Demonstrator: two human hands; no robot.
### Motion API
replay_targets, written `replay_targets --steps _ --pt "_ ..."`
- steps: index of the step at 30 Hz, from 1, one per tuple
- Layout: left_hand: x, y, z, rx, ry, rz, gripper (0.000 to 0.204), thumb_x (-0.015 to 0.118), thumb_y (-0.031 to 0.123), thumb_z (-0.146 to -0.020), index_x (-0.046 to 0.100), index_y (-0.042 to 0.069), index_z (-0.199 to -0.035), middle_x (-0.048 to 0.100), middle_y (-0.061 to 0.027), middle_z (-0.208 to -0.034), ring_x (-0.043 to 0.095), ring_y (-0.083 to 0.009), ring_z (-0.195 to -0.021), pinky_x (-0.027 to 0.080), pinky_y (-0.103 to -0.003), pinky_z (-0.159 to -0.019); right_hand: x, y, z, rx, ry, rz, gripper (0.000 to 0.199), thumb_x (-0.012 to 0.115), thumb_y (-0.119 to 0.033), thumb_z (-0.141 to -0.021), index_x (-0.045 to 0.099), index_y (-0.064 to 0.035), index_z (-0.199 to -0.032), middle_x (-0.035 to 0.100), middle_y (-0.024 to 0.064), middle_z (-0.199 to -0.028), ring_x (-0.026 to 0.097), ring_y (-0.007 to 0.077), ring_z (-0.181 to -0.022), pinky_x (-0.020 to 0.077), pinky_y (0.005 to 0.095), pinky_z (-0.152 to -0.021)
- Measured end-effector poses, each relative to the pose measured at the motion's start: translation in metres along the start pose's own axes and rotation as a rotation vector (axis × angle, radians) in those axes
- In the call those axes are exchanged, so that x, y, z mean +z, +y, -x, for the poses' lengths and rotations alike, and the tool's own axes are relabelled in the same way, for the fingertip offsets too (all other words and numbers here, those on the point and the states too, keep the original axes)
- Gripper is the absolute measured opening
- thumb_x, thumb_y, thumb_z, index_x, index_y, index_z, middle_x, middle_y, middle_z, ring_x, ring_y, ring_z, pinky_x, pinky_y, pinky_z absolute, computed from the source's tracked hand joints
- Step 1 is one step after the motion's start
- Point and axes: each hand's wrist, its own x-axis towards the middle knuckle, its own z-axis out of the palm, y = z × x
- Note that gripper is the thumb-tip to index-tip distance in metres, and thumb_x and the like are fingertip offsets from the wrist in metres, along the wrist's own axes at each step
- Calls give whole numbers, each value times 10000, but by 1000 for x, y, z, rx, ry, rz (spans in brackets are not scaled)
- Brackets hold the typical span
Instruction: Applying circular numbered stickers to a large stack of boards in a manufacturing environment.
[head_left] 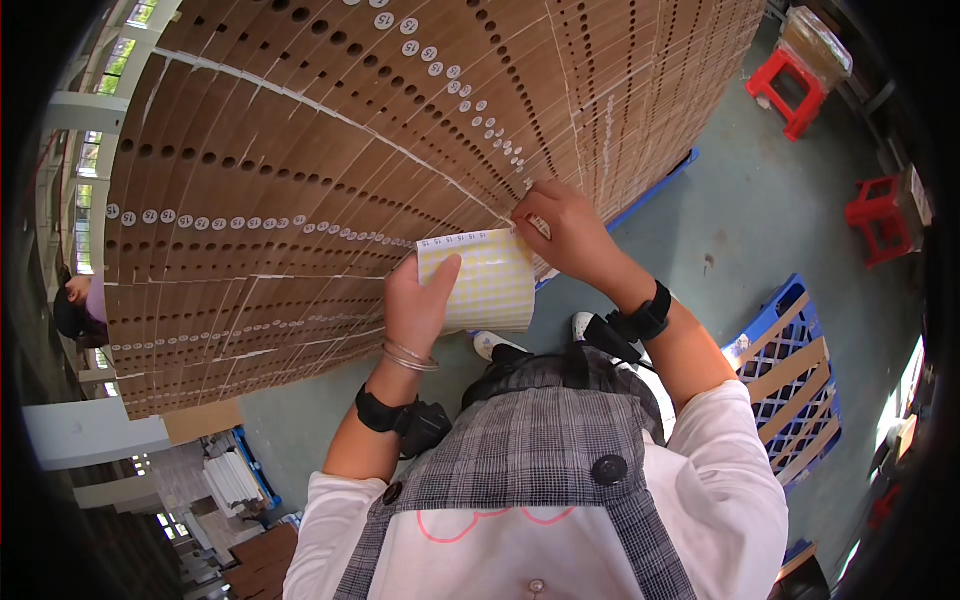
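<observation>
Left hand [418, 305] grips sticker sheet [478, 280], right hand [563, 232] pinches one sticker at its far corner; many stacked cartons [330, 150] labelled, near rows bare.

A single head-worn fisheye camera looks steeply down, close over the hands.

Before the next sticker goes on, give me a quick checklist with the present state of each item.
1. Left hand holds the sticker sheet: ok, thumb on its face.
2. Right hand at the sheet's top right corner: ok, fingertips pinched there.
3. Sticker peeled free: cannot tell, fingers hide it.
4. Stickers left on the sheet: ok, most of the grid looks full.
5. Cardboard stack within reach: ok, right behind the sheet.
6. Next bare spot in the row of round stickers: cannot tell.
</observation>
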Motion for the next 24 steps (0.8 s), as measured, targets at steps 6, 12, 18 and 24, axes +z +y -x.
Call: replay_targets --steps 6,12,18,24 --pt "3 6 0 -49 12 -12 201 618 117 -832 619 -46 -948 662 -61 -868 592 -83 -747 479 -251 -664 -5 -12 5 -126 -68 260 105 631 -95 -696 553 -73 -763 509 61 -735 510 230 -750 401 332 -689" --pt "1 0 -2 -83 5 97 199 623 110 -831 615 -48 -952 658 -61 -884 595 -88 -750 477 -243 -668 3 -7 12 -61 22 129 97 625 -77 -718 549 -57 -776 518 48 -734 524 209 -730 410 320 -682" --pt "1 2 -1 -96 1 133 201 614 96 -836 609 -47 -977 654 -67 -911 594 -92 -768 475 -241 -686 21 35 5 514 214 -309 113 623 -105 -788 563 -14 -817 571 107 -789 564 237 -745 452 323 -655" --pt "-1 1 0 -87 2 99 195 608 94 -838 612 -49 -971 656 -65 -911 595 -90 -769 474 -240 -685 25 42 -5 433 222 -176 111 619 -104 -784 567 -7 -799 557 121 -774 559 255 -736 448 334 -647"
